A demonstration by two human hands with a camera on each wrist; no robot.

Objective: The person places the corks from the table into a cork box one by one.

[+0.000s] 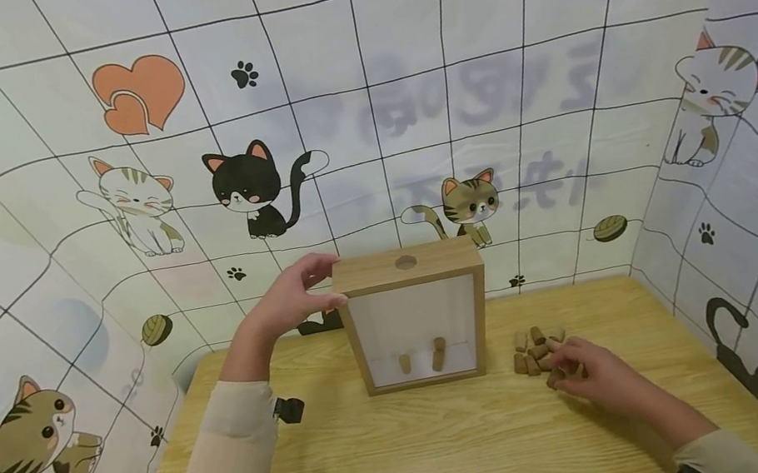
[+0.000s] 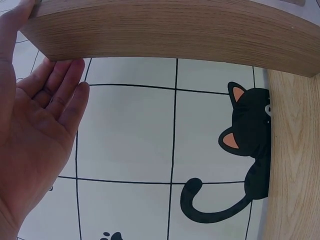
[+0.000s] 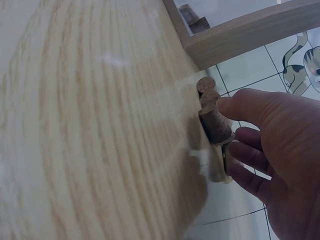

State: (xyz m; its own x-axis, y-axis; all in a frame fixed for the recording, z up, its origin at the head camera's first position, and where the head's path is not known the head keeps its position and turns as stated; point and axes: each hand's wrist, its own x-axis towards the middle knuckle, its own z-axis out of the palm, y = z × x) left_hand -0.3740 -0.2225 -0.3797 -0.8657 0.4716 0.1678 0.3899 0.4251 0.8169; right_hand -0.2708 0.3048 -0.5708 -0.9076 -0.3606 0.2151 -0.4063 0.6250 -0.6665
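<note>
A shallow wooden box (image 1: 404, 266) with a see-through front stands upright on the table, a round hole in its top. Behind the pane are a few corks (image 1: 405, 364), some at the bottom right of centre. My left hand (image 1: 298, 293) holds the box's upper left corner, thumb at the front and fingers along the side and back, as the left wrist view of the hand (image 2: 45, 110) also shows. Right of the box lies a loose group of several corks (image 1: 522, 341). My right hand (image 1: 597, 377) reaches to them with loosely bent fingers, thumb tip by a cork (image 3: 216, 126).
The light wooden table (image 1: 402, 452) meets tiled-pattern sheets printed with cartoon cats (image 1: 249, 187) at the back and sides. Dark wrist straps (image 1: 290, 409) sit at both cuffs. Bare tabletop extends in front of the box.
</note>
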